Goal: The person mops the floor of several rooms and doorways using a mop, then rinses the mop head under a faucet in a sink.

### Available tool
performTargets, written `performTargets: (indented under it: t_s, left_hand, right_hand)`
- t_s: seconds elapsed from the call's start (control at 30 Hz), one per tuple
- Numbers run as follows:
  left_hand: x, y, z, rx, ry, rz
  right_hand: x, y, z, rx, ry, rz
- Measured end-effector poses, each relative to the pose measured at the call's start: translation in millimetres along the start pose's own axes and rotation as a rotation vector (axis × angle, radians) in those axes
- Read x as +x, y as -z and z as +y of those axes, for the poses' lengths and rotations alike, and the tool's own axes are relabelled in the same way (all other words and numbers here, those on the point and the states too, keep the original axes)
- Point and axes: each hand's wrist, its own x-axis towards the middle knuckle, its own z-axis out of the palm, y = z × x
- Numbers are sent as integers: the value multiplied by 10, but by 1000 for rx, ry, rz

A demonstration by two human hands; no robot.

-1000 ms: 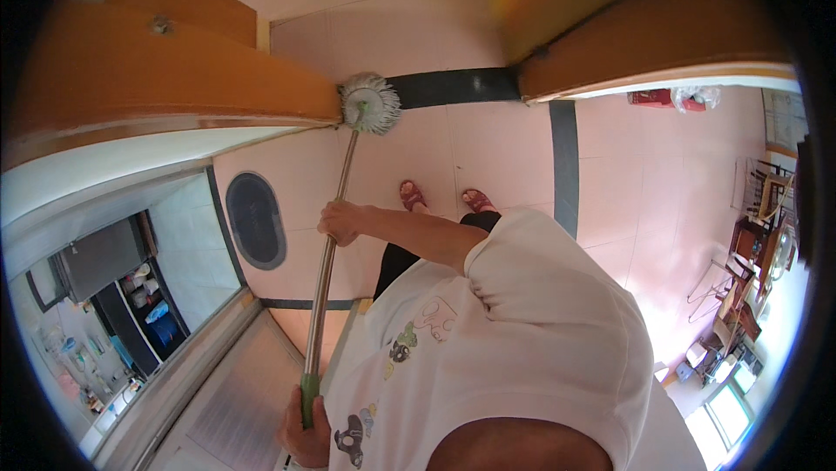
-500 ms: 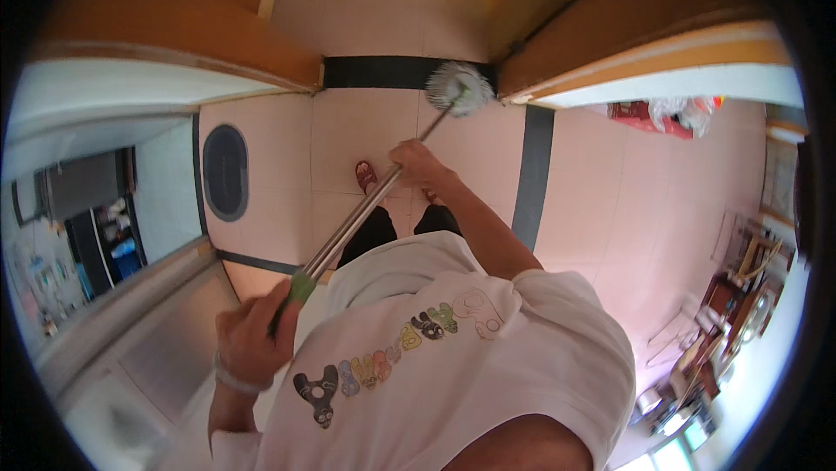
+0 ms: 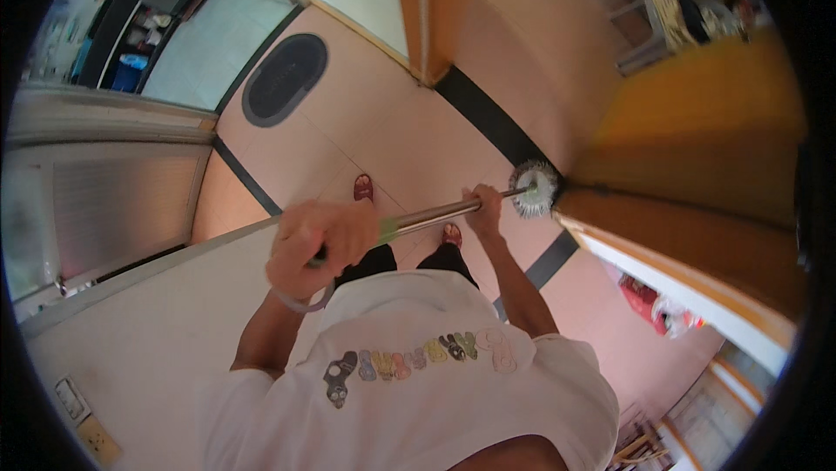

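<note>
A mop (image 3: 435,212) with a metal pole stretches across in front of me, its round, pale, stringy head (image 3: 534,188) on the floor beside the door frame at the right. Near the green and black grip, my left hand (image 3: 322,245) is wrapped round the handle, slightly blurred. Further down the pole, close to the mop head, my right hand (image 3: 484,207) is closed round the metal. The mop head touches the end of a dark floor strip (image 3: 488,114). My feet in red slippers (image 3: 363,187) stand below the pole.
An oval dark grey mat (image 3: 286,79) lies by a doorway at upper left. A wooden door (image 3: 697,140) and its frame stand at right. Red and white bags (image 3: 657,307) sit beyond the wall. A white ledge (image 3: 165,314) is at my left.
My view has turned to the right. The mop's pole now lies nearly level across the picture, my left hand has come up and inward, and the mop head stays by the door frame.
</note>
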Motion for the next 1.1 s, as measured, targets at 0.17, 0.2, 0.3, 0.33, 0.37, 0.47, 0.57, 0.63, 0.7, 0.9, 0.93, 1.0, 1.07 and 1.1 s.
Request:
performTargets:
  t_s: [0.17,0.2,0.3,0.33,0.37,0.47,0.57,0.63,0.7,0.9,0.93,1.0,1.07,1.1]
  left_hand:
    - [-27,1151,833,234,-182,115]
    - [-12,1346,1036,236,-185,132]
    - [-16,1871,1555,253,-272,200]
    - [-30,1997,1713,334,-272,222]
    - [-59,2118,1808,409,-273,242]
    - [-144,2391,1771,513,-333,456]
    - [-164,2622,1579,636,-238,600]
    - [-184,2865,1385,673,-196,498]
    - [-138,3112,1158,769,-194,407]
    - [16,3408,427,821,-196,314]
    - [-2,3444,443,737,-257,385]
    - [-24,3443,646,649,-313,513]
    - [-102,3399,899,589,-327,559]
    - [-112,3382,1029,516,-383,546]
  right_hand:
    - [606,-1149,-976,108,106,-210]
    - [732,-1437,-1183,94,109,-226]
    - [1142,-2267,-1763,210,60,-346]
    - [1290,-2549,-1930,245,110,-405]
    - [1438,-2796,-2052,274,160,-463]
    - [1885,-3502,-2313,292,322,-528]
    - [2307,-4173,-2348,381,539,-459]
    - [2524,-4509,-2268,348,546,-534]
    - [2748,-4753,-2235,211,650,-545]
    - [3199,-5148,-1668,81,686,-726]
    - [3179,-5164,-1717,90,693,-743]
    - [3101,-5062,-1961,227,555,-757]
    - [2992,-4892,-2174,271,561,-721]
    - [2896,-4804,-2248,309,560,-667]
